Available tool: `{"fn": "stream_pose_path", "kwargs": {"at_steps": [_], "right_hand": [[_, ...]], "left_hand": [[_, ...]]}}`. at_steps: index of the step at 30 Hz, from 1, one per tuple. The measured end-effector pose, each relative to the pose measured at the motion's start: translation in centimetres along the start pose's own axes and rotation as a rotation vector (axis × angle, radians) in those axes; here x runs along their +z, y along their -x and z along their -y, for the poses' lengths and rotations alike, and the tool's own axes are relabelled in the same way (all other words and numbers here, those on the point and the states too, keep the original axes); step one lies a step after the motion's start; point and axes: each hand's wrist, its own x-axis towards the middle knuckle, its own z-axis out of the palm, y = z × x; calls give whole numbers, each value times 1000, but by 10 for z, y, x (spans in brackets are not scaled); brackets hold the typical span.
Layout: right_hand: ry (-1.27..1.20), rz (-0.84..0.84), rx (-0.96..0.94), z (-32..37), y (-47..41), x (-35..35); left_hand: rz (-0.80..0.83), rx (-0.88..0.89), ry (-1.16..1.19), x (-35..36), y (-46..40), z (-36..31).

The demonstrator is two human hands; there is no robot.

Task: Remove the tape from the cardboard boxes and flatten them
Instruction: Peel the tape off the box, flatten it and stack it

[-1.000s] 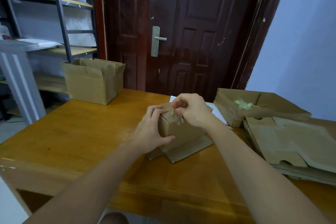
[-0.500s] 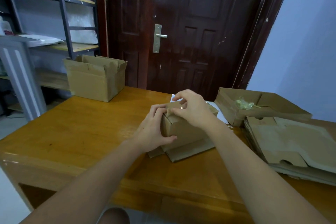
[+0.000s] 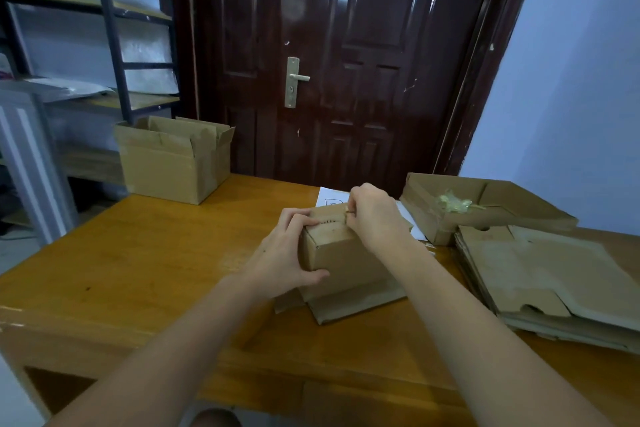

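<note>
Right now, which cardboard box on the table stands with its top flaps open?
The large box at the table's far left corner. The small box in both hands is closed; the others on the right lie flattened.

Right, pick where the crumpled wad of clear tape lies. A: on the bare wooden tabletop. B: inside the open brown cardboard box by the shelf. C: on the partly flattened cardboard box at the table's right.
C: the crumpled wad of clear tape rests on the partly flattened cardboard box at the right.
</note>
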Motion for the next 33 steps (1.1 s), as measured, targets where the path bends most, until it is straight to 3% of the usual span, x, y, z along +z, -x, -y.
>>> {"fn": "stream_pose_path", "kwargs": {"at_steps": [3,9,14,19,27,31,33], "right_hand": [[10,4,-106,0,5,5],[114,320,-211,2,2,1],[-488,130,109,-2,5,-7],[-288,191,271,2,4,0],[-16,1,224,-12,0,-11],[-73,19,126,-19,2,-15],[-145,151,70,-10,4,-9]], "left_hand": [[1,-8,3,0,1,0],[1,-15,19,1,1,-4],[-3,-11,19,-1,3,-6],[-7,-8,16,-1,3,-7],[5,17,4,-7,2,-7],[-6,17,4,-4,3,-8],[-12,17,5,-2,3,-8]]}}
